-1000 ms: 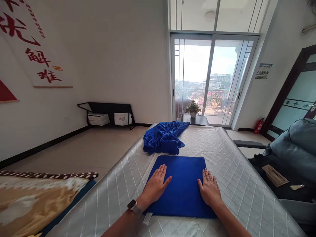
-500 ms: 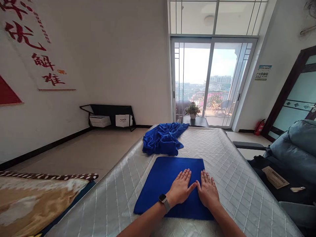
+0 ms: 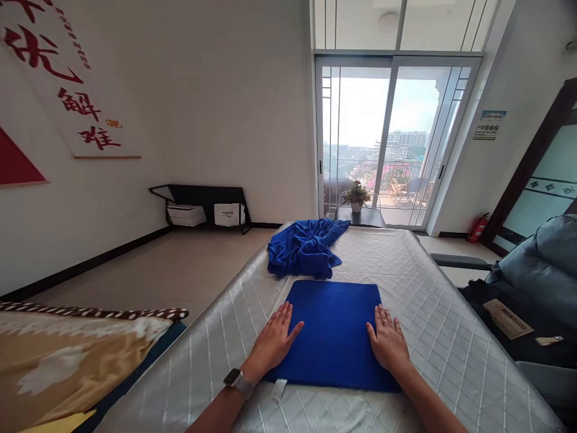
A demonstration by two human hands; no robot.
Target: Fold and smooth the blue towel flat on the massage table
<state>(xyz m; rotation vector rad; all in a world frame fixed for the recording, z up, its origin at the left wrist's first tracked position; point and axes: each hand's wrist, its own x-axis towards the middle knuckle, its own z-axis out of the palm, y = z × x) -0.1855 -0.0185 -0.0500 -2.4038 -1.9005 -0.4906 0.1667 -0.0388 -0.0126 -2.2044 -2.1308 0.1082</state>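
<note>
A flat blue cloth [image 3: 331, 337], squared off into a neat rectangle, lies on the silver quilted cover [image 3: 446, 325]. On its left edge rests my left hand [image 3: 274, 337], palm down with the fingers stretched out and a watch on the wrist. My right hand [image 3: 388, 340] lies flat along the cloth's right edge, thumb apart from the fingers. Neither hand grips anything. A small white tag [image 3: 279, 390] sticks out from under the near left corner. Beyond the flat cloth, a second blue cloth [image 3: 309, 248] sits in a crumpled heap.
At the left is a brown and tan blanket [image 3: 112, 355]. A grey armchair [image 3: 545, 258] stands at the right, with a brown card [image 3: 508, 319] on dark fabric beside it. Behind the far end are a potted plant [image 3: 356, 195] and glass sliding doors.
My left hand has moved left, from the middle of the flat cloth to its left edge. My right hand stays at the right edge. The white tag now shows.
</note>
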